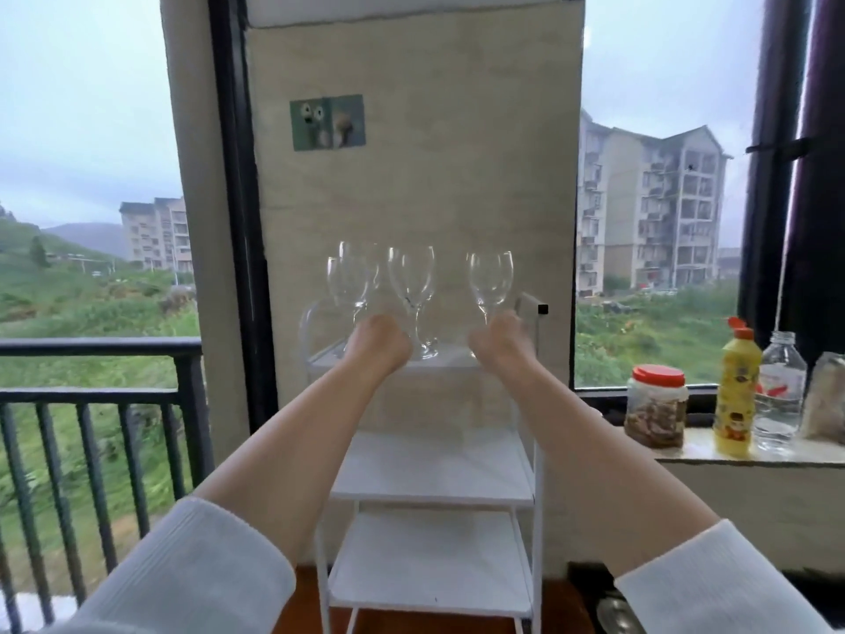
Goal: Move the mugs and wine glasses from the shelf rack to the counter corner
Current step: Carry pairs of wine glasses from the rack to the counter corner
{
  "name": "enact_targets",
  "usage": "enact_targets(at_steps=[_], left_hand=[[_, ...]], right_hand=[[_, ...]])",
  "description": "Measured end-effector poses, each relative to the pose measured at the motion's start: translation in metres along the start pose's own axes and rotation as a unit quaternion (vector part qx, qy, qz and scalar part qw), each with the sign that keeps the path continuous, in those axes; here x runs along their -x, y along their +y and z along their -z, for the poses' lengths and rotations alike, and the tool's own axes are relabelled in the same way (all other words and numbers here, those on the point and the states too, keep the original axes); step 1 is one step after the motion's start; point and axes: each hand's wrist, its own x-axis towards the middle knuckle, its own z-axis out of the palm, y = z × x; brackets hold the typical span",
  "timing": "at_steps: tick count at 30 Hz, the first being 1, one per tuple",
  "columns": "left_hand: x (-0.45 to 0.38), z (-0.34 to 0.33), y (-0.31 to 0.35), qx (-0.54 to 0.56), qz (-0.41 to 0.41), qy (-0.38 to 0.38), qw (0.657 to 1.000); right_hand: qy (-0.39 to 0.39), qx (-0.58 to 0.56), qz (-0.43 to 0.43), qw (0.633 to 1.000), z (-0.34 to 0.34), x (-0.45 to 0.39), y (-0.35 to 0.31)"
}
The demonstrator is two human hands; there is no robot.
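Several clear wine glasses stand on the top shelf of a white shelf rack [432, 491] against a beige wall panel. My left hand [379, 345] is closed around the stem of a wine glass [350, 279] at the left of the group. My right hand [496, 343] is closed around the stem of the rightmost wine glass [490, 279]. Another wine glass [411, 286] stands between my hands, untouched. The two lower shelves hold nothing. No mugs are visible.
A window ledge [750, 453] at the right carries a red-lidded jar [657, 407], a yellow bottle [737, 388], a clear water bottle [779, 391] and a bag. A black balcony railing [91, 391] runs at the left. Wooden floor lies below the rack.
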Motion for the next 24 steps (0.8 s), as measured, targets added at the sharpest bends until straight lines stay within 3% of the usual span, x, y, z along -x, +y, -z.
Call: enact_targets(at_steps=[8, 15, 24], left_hand=[[-0.045, -0.025, -0.002, 0.137, 0.044, -0.055, 0.988], [-0.054, -0.035, -0.004, 0.221, 0.052, -0.086, 0.970], [-0.024, -0.030, -0.005, 0.265, 0.014, 0.000, 0.964]], right_hand=[[-0.004, -0.117, -0.116, 0.986, -0.008, -0.029, 0.000], [0.004, -0.148, -0.109, 0.983, -0.011, -0.030, 0.003], [-0.021, -0.172, -0.080, 0.982, 0.004, -0.005, 0.006]])
